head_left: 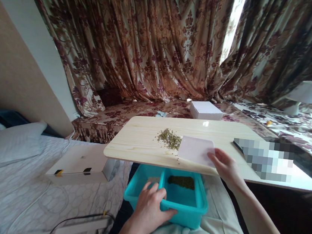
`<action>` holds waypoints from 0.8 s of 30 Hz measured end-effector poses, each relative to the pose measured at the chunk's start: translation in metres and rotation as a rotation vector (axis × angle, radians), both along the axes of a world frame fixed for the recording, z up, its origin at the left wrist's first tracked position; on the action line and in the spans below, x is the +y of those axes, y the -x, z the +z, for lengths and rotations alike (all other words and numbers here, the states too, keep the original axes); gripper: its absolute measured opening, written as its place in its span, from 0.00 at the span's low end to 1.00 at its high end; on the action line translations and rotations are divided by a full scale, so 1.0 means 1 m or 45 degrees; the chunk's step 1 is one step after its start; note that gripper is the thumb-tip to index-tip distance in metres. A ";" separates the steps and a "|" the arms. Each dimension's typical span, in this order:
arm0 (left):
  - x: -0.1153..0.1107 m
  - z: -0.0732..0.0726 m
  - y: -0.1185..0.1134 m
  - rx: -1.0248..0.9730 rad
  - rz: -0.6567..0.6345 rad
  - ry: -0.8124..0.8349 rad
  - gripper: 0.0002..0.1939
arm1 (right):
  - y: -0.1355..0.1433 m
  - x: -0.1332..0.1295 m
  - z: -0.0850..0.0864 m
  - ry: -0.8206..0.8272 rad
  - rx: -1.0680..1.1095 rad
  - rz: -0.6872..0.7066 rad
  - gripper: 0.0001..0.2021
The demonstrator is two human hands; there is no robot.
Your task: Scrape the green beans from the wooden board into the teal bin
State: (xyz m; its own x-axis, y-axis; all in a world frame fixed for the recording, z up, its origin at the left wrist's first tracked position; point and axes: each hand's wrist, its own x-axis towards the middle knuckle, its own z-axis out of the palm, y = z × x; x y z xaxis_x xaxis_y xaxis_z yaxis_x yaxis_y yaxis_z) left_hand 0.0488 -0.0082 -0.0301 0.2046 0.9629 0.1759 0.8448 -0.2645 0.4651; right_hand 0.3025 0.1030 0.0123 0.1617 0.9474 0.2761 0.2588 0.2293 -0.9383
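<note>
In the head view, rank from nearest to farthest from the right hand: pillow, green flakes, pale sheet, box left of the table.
1. Pale sheet: in the right hand.
2. Green flakes: on the table, at the sheet's left edge.
3. Box: left of the table.
4. Pillow: farthest left.

Box point(206, 110) lies behind the table point(143, 130), bin point(186, 218) before it.

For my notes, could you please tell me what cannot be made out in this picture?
Head view, pixelated: what the object at the right of the tabletop is.
Head view, behind the left hand: part of the teal box's left compartment.
Head view, too small: what the green bits on the tabletop are.
Head view, cut off by the bottom edge: the rest of the pale frame.
</note>
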 end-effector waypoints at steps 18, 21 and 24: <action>0.000 -0.009 0.001 -0.044 0.010 -0.051 0.17 | 0.002 -0.009 -0.004 0.059 0.038 0.098 0.22; 0.001 -0.013 0.001 -0.053 0.019 -0.063 0.17 | -0.001 -0.012 -0.002 0.092 0.066 0.154 0.24; 0.002 -0.014 0.001 -0.060 0.031 -0.070 0.17 | -0.003 -0.009 0.001 0.056 0.085 0.051 0.21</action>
State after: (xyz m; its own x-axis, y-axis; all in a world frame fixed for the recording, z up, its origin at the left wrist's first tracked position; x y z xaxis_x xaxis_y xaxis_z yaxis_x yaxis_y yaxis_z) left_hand 0.0479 -0.0064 -0.0444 0.1715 0.9561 0.2376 0.8290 -0.2703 0.4896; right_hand 0.3052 0.0942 0.0128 0.1401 0.9645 0.2240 0.1864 0.1965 -0.9626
